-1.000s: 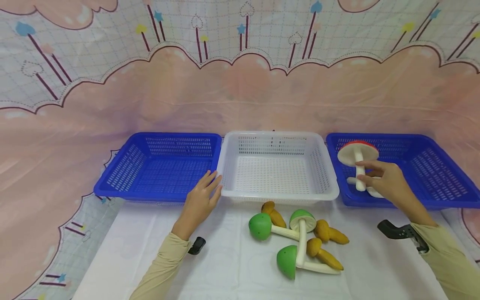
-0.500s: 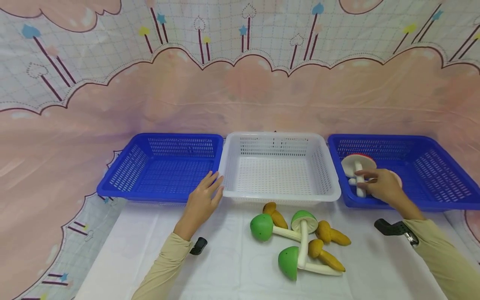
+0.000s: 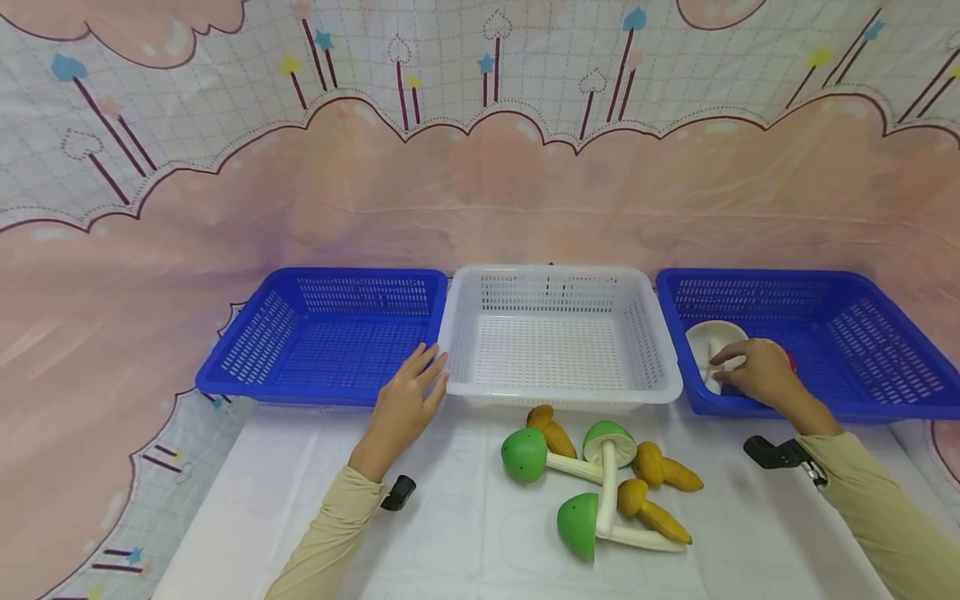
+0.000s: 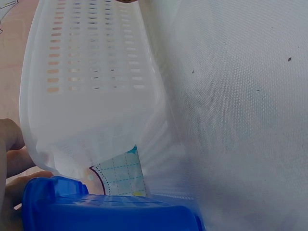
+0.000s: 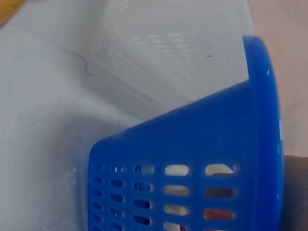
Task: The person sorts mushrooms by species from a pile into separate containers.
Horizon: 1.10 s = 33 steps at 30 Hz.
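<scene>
In the head view my right hand is down inside the right blue basket. Its thumb and fingertips pinch the white stem of a toy mushroom, whose pale cap underside faces up. Partly behind that hand, another mushroom's red edge shows. My left hand lies with extended fingers at the touching rims of the left blue basket and the white basket. The left wrist view has only some fingers at its edge.
On the white-covered table, several green-capped mushrooms and brown-yellow mushrooms lie in a loose cluster before the white basket. A patterned cloth hangs behind the baskets. The right wrist view is mostly filled by the blue basket's slotted wall.
My right hand has lowered the red-capped mushroom into the right blue basket, and its cap has tipped down toward the basket floor. The left hand has stayed in place.
</scene>
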Motion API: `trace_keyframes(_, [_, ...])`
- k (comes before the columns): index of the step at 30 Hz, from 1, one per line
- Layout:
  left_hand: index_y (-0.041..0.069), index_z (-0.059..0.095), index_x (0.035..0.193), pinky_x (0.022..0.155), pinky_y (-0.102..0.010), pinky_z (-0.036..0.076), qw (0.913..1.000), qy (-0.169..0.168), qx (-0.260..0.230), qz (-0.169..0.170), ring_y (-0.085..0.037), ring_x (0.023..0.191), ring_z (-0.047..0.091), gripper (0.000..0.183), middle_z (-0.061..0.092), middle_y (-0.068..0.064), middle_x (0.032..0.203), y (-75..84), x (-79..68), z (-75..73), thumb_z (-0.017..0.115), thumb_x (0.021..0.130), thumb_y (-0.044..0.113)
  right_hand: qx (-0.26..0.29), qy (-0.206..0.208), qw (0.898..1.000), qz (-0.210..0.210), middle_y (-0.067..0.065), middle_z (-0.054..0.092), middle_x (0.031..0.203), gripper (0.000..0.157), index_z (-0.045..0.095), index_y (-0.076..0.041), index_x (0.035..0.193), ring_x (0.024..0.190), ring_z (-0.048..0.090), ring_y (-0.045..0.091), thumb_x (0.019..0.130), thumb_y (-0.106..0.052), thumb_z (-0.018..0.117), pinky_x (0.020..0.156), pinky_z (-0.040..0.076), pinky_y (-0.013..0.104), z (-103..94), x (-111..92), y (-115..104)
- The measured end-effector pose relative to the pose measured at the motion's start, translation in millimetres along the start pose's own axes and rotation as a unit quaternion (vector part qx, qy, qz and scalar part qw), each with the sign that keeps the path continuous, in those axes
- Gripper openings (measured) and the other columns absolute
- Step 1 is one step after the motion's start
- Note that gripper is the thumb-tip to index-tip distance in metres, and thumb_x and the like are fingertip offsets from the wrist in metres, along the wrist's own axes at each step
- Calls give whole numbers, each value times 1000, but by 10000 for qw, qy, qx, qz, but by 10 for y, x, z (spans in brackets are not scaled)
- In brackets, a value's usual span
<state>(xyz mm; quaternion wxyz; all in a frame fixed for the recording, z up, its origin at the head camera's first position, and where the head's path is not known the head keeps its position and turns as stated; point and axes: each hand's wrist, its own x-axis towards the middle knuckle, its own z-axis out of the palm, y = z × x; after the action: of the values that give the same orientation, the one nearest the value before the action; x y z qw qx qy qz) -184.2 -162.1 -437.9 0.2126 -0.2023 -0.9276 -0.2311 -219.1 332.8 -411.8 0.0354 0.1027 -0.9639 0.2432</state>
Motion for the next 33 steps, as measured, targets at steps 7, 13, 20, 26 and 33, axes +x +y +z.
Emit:
trace_keyframes(7, [3,62,125,94,-51,44,10000,36,9,49,-34,128,44,34,54,-16,133,9,10,-9,56,95,18,-20,244,9997,44,32,64,98,27,69,7,98,71,67,37,75,-6,75,60,47,49,-58,-70,-109])
trace_keyframes(13, [3,62,125,94,-52,44,10000,30,20,38,-34,128,44,33,54,-16,133,17,17,-20,56,95,17,122,462,9987,166,31,64,101,32,66,7,106,81,66,43,80,-10,73,65,49,52,-97,-145,-222])
trace_keyframes(20, [3,61,125,95,-52,43,10000,-47,32,-10,-33,130,43,34,53,-16,134,19,7,-21,56,95,18,567,646,9959,284,31,62,106,33,63,5,110,85,63,45,84,-14,71,58,54,48,-156,-296,-381])
trace_keyframes(26, [3,62,125,96,-51,43,10000,1,10,-31,-32,130,43,34,54,-15,133,13,4,-17,57,95,17,824,614,9928,611,28,56,111,35,62,4,111,90,62,43,86,-20,70,58,56,38,-202,-410,-555])
trace_keyframes(33, [3,62,125,95,-52,43,10000,-4,-24,-41,-32,130,42,34,54,-15,134,15,4,-10,56,95,18,1122,572,9904,569,23,50,113,36,62,6,109,90,63,42,87,-22,69,54,54,24,-213,-575,-734])
